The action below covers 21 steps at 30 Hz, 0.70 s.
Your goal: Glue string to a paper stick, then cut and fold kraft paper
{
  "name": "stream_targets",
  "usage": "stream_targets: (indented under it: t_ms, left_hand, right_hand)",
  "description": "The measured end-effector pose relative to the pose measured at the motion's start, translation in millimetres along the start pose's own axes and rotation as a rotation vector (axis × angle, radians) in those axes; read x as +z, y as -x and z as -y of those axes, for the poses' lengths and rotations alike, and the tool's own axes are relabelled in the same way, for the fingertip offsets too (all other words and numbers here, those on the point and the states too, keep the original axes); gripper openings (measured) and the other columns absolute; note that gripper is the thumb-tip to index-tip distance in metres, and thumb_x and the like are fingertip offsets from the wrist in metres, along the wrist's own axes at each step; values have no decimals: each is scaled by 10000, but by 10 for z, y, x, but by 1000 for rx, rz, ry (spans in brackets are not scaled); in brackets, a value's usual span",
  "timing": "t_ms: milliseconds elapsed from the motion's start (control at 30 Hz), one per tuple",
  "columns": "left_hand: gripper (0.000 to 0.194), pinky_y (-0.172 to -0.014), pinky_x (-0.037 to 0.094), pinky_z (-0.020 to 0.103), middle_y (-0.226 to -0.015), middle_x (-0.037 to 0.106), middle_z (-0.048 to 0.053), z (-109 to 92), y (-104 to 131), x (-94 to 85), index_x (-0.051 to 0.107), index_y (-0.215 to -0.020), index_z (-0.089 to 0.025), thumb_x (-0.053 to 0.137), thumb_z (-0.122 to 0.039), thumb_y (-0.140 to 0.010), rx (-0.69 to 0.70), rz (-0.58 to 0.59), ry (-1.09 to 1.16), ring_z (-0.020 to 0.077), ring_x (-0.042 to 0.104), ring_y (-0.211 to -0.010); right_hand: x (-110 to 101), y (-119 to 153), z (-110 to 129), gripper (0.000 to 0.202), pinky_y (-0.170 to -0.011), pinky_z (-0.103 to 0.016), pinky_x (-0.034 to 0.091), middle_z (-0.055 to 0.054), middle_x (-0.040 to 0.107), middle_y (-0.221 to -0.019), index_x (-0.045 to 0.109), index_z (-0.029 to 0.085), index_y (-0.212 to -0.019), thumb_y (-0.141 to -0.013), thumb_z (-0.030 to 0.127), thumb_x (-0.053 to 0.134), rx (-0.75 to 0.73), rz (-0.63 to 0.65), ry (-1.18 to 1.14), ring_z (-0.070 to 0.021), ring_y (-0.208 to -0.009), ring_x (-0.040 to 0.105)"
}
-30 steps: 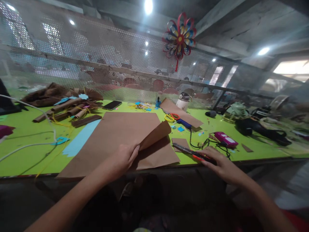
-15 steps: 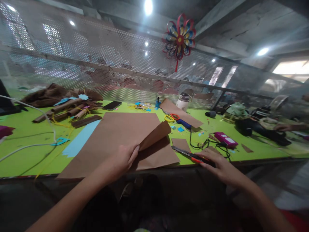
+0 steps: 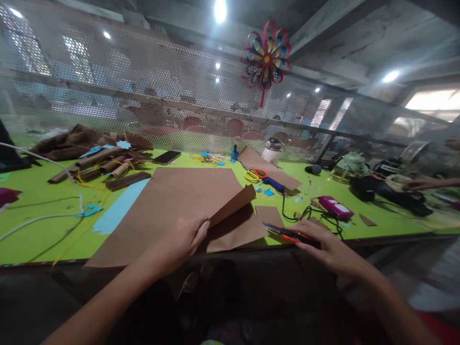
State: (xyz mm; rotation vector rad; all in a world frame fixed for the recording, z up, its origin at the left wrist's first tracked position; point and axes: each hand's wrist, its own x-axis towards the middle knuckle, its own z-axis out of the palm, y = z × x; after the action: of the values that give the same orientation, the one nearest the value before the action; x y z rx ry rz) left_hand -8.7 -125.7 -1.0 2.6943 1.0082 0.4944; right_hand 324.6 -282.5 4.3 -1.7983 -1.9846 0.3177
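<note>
My left hand (image 3: 192, 235) is closed on the near edge of a large brown paper sheet (image 3: 168, 201). From that grip, the sheet's right part rises in a curled flap (image 3: 233, 203), with a shadowed layer beneath. Over the table's front edge, my right hand (image 3: 321, 242) grips a pair of scissors (image 3: 283, 232) with black and red handles. Their dark blades point left, close to the sheet's right corner; whether they are parted is hard to see. A small brown paper piece (image 3: 269, 215) lies just behind the blades.
Yellow-and-red-handled scissors (image 3: 253, 176) lie behind the sheet, near a blue-handled tool (image 3: 273, 183) with a black cord. Rolled brown paper (image 3: 97, 158), a phone (image 3: 167, 156), a bottle (image 3: 272, 151) and a magenta box (image 3: 336, 207) are around. Another person's hand (image 3: 417, 184) is far right.
The scissors in my right hand have turned slightly, and their tip has shifted right. My left hand and the paper flap have barely moved.
</note>
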Motion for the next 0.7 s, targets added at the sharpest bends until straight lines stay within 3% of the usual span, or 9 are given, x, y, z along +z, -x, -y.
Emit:
stream_targets:
  t_ms: [167, 300, 467, 600, 700]
  left_hand:
    - [370, -640, 393, 289, -758, 639, 43, 8, 17, 13, 555, -857, -208, 240, -359, -978, -8, 1, -14, 196, 591, -689]
    - [366, -685, 412, 300, -872, 664, 65, -43, 38, -16, 569, -966, -201, 235, -350, -979, -8, 59, -14, 213, 618, -785]
    - [359, -719, 425, 320, -958, 653, 76, -259, 60, -41, 576, -1038, -198, 254, -344, -979, -21, 94, -66, 227, 628, -845]
    - [396, -708, 439, 366, -996, 630, 107, -489, 23, 13, 549, -1107, -178, 426, -501, -914, -21, 47, -200, 288, 616, -858]
    - [389, -711, 448, 387, -959, 625, 116, -588, -29, 74, 562, -1039, -162, 542, -504, -854, -10, 44, -294, 310, 605, -860]
  right_hand:
    - [-19, 5, 25, 386, -1073, -471, 354, -95, 597, -1290, 628, 258, -1240, -907, 410, 505, 4, 12, 23, -300, -1249, 487]
    - [-31, 3, 70, 402, -1074, -446, 362, -93, 592, -1291, 623, 266, -1258, -911, 424, 498, -15, -10, 26, -303, -1269, 475]
    - [-51, -37, 189, 387, -1046, -463, 379, -107, 586, -1238, 573, 256, -1301, -930, 309, 476, -68, 1, 81, -278, -1207, 509]
    - [-72, -58, 276, 387, -977, -404, 442, -112, 578, -1173, 538, 246, -1318, -946, 241, 432, -109, 19, 85, -234, -1114, 555]
    - [-84, -45, 285, 377, -947, -375, 461, -108, 573, -1150, 542, 247, -1305, -947, 227, 426, -118, 17, 86, -220, -1079, 568]
